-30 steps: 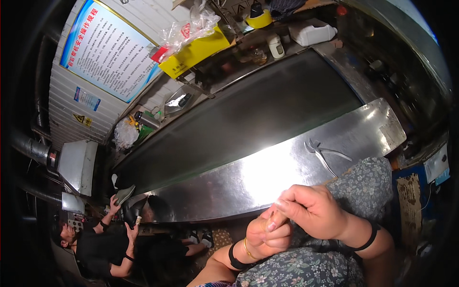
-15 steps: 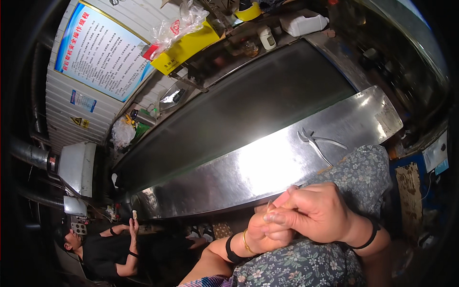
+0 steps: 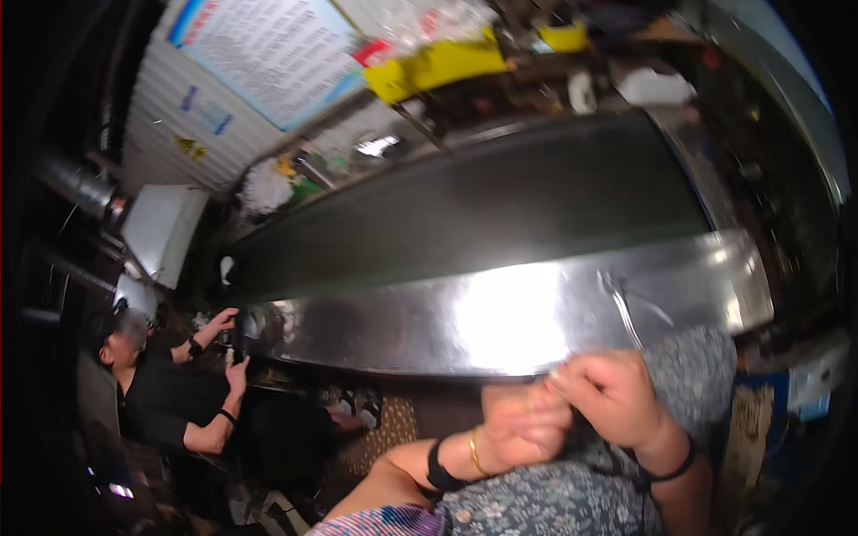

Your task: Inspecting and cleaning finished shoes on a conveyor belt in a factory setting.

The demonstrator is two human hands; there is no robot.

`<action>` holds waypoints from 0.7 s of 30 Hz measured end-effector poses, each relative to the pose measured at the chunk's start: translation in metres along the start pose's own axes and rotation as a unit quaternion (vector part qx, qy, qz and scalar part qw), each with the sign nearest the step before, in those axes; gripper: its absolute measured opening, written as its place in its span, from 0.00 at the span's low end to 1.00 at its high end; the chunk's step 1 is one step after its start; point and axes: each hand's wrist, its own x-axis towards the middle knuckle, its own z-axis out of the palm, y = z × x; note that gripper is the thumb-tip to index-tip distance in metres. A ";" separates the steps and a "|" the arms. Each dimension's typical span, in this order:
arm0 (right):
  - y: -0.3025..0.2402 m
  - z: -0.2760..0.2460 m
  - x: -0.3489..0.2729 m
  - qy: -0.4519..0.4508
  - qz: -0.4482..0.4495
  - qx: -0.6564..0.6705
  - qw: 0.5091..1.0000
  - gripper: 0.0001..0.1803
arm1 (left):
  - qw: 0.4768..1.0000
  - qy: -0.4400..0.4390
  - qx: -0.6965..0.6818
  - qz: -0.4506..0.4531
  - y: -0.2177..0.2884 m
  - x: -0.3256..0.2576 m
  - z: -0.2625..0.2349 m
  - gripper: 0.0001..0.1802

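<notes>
hands: left hand [image 3: 523, 424] + right hand [image 3: 612, 397] touching, fingers curled | just below steel counter [image 3: 500, 317] edge | blurred

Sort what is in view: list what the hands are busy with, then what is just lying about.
In hand:
left hand and right hand, pressed together; what they pinch is too blurred to tell
steel bench edge just ahead

Lying about:
yellow bag
wall poster
white box
seated person
</notes>
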 end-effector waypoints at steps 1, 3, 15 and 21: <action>0.003 0.002 -0.001 -0.021 0.011 -0.034 0.999 0.13 | 0.999 -0.015 0.040 0.012 0.001 -0.006 -0.012 0.03; 0.010 0.003 0.000 0.043 -0.006 -0.011 0.999 0.10 | 0.999 0.001 0.045 0.028 0.005 0.008 -0.007 0.06; -0.001 -0.025 0.033 -0.164 0.033 0.030 0.986 0.07 | 0.998 -0.031 0.046 0.006 0.018 0.004 0.004 0.14; -0.012 -0.008 0.018 -0.012 -0.081 -0.073 0.994 0.14 | 0.994 -0.052 0.095 -0.020 0.018 0.008 0.004 0.20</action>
